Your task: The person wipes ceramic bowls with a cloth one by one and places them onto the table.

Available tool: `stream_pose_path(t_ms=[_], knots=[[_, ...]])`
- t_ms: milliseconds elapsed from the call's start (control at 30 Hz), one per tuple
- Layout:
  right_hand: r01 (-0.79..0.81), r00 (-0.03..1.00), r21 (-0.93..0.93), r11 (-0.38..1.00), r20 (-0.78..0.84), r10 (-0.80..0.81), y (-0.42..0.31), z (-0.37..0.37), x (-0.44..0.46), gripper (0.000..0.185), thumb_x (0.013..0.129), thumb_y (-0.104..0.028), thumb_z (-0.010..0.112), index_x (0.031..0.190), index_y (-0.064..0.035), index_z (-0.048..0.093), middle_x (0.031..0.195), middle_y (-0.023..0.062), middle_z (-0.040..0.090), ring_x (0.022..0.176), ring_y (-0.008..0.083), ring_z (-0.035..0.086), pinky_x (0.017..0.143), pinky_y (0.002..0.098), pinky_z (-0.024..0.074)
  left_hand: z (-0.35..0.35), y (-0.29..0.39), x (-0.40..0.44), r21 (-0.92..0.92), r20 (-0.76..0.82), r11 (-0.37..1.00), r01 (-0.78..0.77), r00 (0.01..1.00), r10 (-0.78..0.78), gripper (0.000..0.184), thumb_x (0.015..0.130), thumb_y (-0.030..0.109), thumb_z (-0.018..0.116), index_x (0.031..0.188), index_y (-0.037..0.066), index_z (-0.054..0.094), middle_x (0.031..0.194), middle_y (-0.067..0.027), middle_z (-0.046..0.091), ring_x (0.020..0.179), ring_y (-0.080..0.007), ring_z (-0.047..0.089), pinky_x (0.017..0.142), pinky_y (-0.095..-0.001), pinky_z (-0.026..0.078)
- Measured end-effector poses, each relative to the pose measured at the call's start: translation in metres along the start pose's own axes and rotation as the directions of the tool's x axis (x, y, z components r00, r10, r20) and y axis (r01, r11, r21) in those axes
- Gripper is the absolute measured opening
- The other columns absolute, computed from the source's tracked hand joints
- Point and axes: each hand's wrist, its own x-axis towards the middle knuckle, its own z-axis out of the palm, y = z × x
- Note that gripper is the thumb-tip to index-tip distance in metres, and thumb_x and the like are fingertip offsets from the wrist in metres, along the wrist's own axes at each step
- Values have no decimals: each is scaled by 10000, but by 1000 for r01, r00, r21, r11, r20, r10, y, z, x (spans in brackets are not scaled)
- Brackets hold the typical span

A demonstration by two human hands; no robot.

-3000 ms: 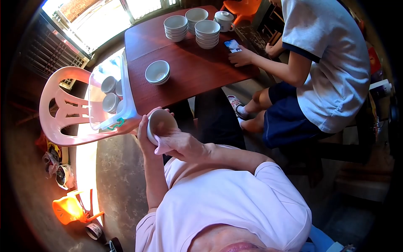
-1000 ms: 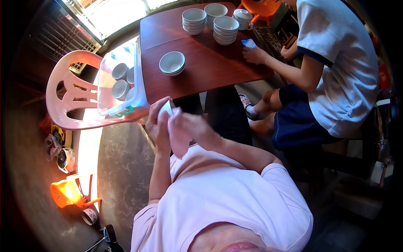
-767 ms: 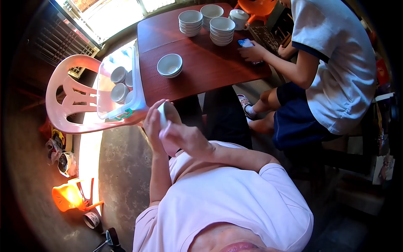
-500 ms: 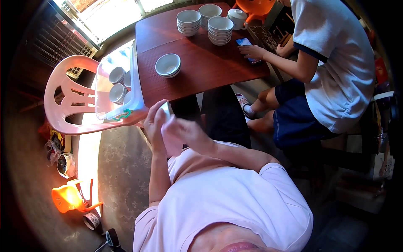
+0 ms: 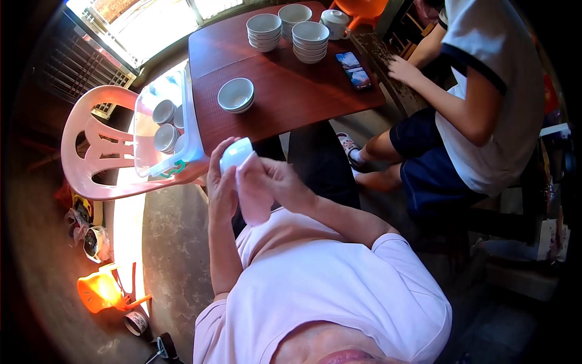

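Note:
A white bowl point(image 5: 236, 154) is tilted in my left hand point(image 5: 221, 185), whose fingers wrap its side. My right hand point(image 5: 280, 184) pinches a pink cloth point(image 5: 254, 191) against the bowl's edge, and the cloth hangs down below it. Just beyond my hands, a short stack of white bowls point(image 5: 236, 95) stands on the red-brown table point(image 5: 273, 106). Farther back are three taller stacks of bowls point(image 5: 310, 42). At the left, a clear plastic bin point(image 5: 193, 136) holds several more bowls point(image 5: 165, 138).
A lidded white cup point(image 5: 334, 23) and a phone point(image 5: 353, 70) lie toward the table's right side. A person point(image 5: 491, 91) sits at the right, one hand near the table edge. The bin rests on a pink chair point(image 5: 91, 142). An orange stool point(image 5: 100, 291) is at lower left.
The bowl in my left hand has turned so its outer side shows, with the cloth against it. The other person's hand has left the phone and moved right, off the table.

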Motion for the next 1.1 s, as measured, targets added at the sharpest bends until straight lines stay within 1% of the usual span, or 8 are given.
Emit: stream_pose_path(t_ms=[100,200,567,667,733,833,933,1100], knots=[[603,790,-552,576,310,-529,22,6,1,359,828,-175,682,1137,-25,579,1016,139,633,949,252,639,844,376,509,1,11,-4,-343,35,917,205,978,-205,511,913,381,514,1287,37,455,1072,-149,606,937,-217,616,801,-305,524],[572,763,-806,151,455,-459,18,-10,6,411,769,-114,696,1153,-31,572,1187,155,580,1169,291,531,1014,418,397,-14,5,-5,-418,-73,834,361,901,-427,453,928,384,469,1186,20,543,1060,-139,624,913,-206,630,776,-311,532],[502,839,-821,271,388,-380,2,3,7,509,843,-310,637,1256,-51,489,1228,180,532,1240,343,438,1059,425,320,-8,4,1,-480,-155,837,263,914,-375,424,906,386,470,1043,1,583,990,-150,648,885,-246,632,843,-347,500],[531,838,-749,397,392,-380,12,9,3,456,867,-290,620,1236,-46,509,1179,194,560,1203,348,477,1026,413,364,-7,4,-2,-506,-162,830,234,920,-358,461,898,398,470,1083,-13,571,989,-156,644,897,-265,632,846,-340,503],[168,974,-493,854,214,-68,4,10,-7,309,951,-286,525,1101,-19,562,1028,155,623,894,275,637,833,357,494,-7,-8,-4,-400,-140,889,223,944,-300,547,890,442,460,1197,-8,510,1044,-171,622,940,-296,623,849,-362,507],[-230,970,487,843,44,239,-29,13,10,358,970,-355,488,1102,-31,561,977,74,637,876,183,630,770,284,489,-1,-24,-5,270,-223,940,-207,937,270,572,893,458,456,1247,9,471,1143,-155,579,1044,-287,582,871,-364,491],[-127,989,-130,983,-89,116,-23,28,0,349,954,-353,517,1118,-50,573,995,78,635,901,193,618,808,278,479,9,-10,-3,-44,-237,994,-105,967,91,534,892,449,446,1172,1,525,1066,-171,604,965,-273,605,826,-339,500],[596,757,-709,376,340,-558,20,18,7,210,791,-84,661,995,-72,612,1046,134,624,1062,284,585,845,374,481,-1,13,-6,-516,-67,834,198,961,-270,524,911,426,416,1159,-23,524,954,-196,633,837,-298,641,756,-359,530]])
